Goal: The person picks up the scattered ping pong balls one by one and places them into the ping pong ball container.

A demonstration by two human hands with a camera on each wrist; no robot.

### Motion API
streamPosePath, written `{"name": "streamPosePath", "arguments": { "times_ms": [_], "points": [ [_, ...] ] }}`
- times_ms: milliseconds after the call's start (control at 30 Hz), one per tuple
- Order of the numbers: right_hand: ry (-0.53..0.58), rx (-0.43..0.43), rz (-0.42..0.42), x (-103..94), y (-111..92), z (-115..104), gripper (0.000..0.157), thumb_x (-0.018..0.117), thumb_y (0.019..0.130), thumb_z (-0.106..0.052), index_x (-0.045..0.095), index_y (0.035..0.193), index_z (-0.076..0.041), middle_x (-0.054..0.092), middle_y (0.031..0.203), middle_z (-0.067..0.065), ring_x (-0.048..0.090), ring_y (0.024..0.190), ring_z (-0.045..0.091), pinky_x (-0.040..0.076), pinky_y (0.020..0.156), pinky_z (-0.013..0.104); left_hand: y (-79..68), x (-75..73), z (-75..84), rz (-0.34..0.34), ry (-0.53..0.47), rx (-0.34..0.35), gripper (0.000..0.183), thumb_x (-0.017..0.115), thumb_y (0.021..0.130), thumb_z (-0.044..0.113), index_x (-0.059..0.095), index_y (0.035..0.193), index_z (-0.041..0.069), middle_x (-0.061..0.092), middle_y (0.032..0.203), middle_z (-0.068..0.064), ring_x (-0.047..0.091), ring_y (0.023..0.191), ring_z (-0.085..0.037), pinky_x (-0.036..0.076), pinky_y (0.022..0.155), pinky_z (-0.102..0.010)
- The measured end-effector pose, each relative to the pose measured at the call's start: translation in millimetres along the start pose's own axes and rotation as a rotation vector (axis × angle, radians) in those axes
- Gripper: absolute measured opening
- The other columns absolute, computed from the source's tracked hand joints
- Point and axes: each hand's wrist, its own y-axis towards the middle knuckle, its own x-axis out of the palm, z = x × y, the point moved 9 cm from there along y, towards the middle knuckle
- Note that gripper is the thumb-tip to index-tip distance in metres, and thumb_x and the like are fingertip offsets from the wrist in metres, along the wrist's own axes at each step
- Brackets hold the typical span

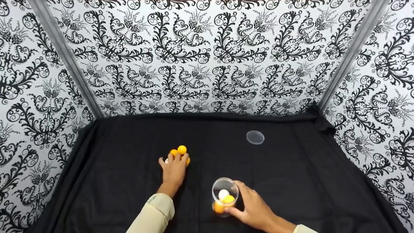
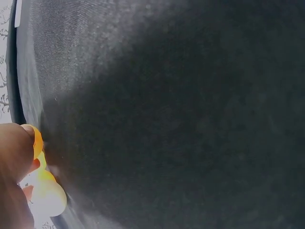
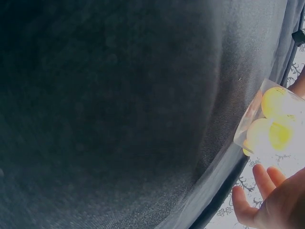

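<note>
In the head view my left hand (image 1: pixel 174 168) lies over a small cluster of table tennis balls on the black cloth, fingers bent down around them. A yellow ball (image 1: pixel 182 149) and an orange ball (image 1: pixel 174 152) show past the fingertips, and a white ball (image 1: pixel 167 160) peeks out between fingers. Seen from the left wrist, the thumb touches an orange ball (image 2: pixel 38 142); a pale ball (image 2: pixel 50 198) sits lower down. My right hand (image 1: pixel 254 205) grips a clear plastic jar (image 1: pixel 225 184) by its side. White, yellow and orange balls (image 3: pixel 276 100) are inside; the jar looks tilted in the right wrist view.
A round clear lid (image 1: pixel 255 137) lies flat on the black cloth (image 1: pixel 284 168), behind and to the right of the jar. White walls (image 1: pixel 184 48) with black scrollwork surround the table at the back and sides. The cloth bunches up at the back right corner.
</note>
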Motion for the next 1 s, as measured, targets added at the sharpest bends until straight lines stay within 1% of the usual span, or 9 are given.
{"name": "streamPosePath", "arguments": {
  "times_ms": [133,233,367,467,567,633,733,867,1000],
  "points": [
    [-0.013,0.013,-0.013,0.9,0.2,-0.4,0.082,0.077,0.081,-0.061,0.051,0.141,-0.011,0.069,0.127,0.002,0.07,0.11,0.017,0.058,0.088,0.041,0.4,-8.5,8.3,0.03,0.018,0.04,0.03,0.066,0.096,0.019,0.063,0.125,0.021,0.065,0.117,-0.013,0.052,0.116,-0.04,0.033,0.099,-0.074],
    [-0.018,0.018,-0.014,1.4,0.7,-0.4,0.082,0.077,0.081,-0.062,0.05,0.141,-0.013,0.068,0.128,0.0,0.069,0.111,0.016,0.058,0.089,0.04,2.3,-21.9,18.5,0.083,0.022,0.083,0.033,0.07,0.094,0.025,0.062,0.127,0.023,0.066,0.115,-0.01,0.055,0.112,-0.038,0.036,0.098,-0.071],
    [-0.008,0.013,-0.01,1.6,1.0,-0.2,0.082,0.078,0.081,-0.061,0.051,0.14,-0.012,0.068,0.127,0.0,0.069,0.111,0.015,0.058,0.089,0.04,0.7,-39.6,35.2,0.135,-0.001,0.15,0.037,0.071,0.094,0.03,0.062,0.129,0.024,0.067,0.114,-0.006,0.057,0.111,-0.035,0.039,0.095,-0.069],
    [0.001,0.013,-0.01,1.3,0.6,0.8,0.082,0.079,0.08,-0.059,0.051,0.14,-0.011,0.068,0.127,0.002,0.069,0.111,0.015,0.058,0.09,0.04,-3.8,-50.0,50.4,0.134,-0.034,0.208,0.036,0.069,0.095,0.031,0.06,0.13,0.023,0.066,0.114,-0.003,0.057,0.11,-0.032,0.039,0.094,-0.067],
    [0.005,0.015,-0.012,1.0,0.4,1.7,0.082,0.08,0.08,-0.058,0.052,0.14,-0.01,0.069,0.127,0.003,0.069,0.112,0.015,0.058,0.09,0.04,-9.8,-62.5,66.8,0.153,-0.061,0.264,0.036,0.068,0.096,0.032,0.06,0.129,0.023,0.066,0.112,-0.001,0.057,0.107,-0.029,0.04,0.092,-0.063],
    [0.006,0.009,-0.005,0.6,0.3,1.7,0.082,0.081,0.08,-0.057,0.052,0.139,-0.009,0.069,0.126,0.004,0.069,0.11,0.016,0.058,0.09,0.041,-14.2,-70.9,77.2,0.166,-0.083,0.294,0.035,0.068,0.096,0.033,0.061,0.128,0.023,0.066,0.111,0.0,0.058,0.105,-0.027,0.04,0.092,-0.061],
    [0.009,0.006,-0.002,0.5,0.3,1.2,0.082,0.081,0.08,-0.057,0.052,0.139,-0.008,0.069,0.125,0.005,0.069,0.109,0.017,0.058,0.089,0.041,-20.2,-82.1,91.7,0.168,-0.105,0.335,0.035,0.069,0.096,0.034,0.061,0.128,0.023,0.067,0.11,0.001,0.059,0.105,-0.025,0.041,0.093,-0.059],
    [0.025,0.007,-0.016,1.7,0.8,0.6,0.082,0.08,0.081,-0.057,0.051,0.14,-0.008,0.069,0.126,0.006,0.069,0.11,0.018,0.058,0.089,0.041,-28.8,-96.2,107.1,0.155,-0.137,0.392,0.037,0.069,0.096,0.036,0.061,0.129,0.022,0.067,0.111,0.003,0.059,0.105,-0.022,0.042,0.095,-0.057],
    [0.045,0.012,-0.031,2.6,1.1,1.0,0.08,0.079,0.082,-0.056,0.049,0.142,-0.011,0.068,0.127,0.005,0.069,0.11,0.017,0.058,0.09,0.041,-40.1,-107.2,117.1,0.147,-0.167,0.458,0.039,0.069,0.095,0.037,0.061,0.13,0.022,0.068,0.114,0.005,0.06,0.107,-0.02,0.043,0.095,-0.056]
  ]
}}
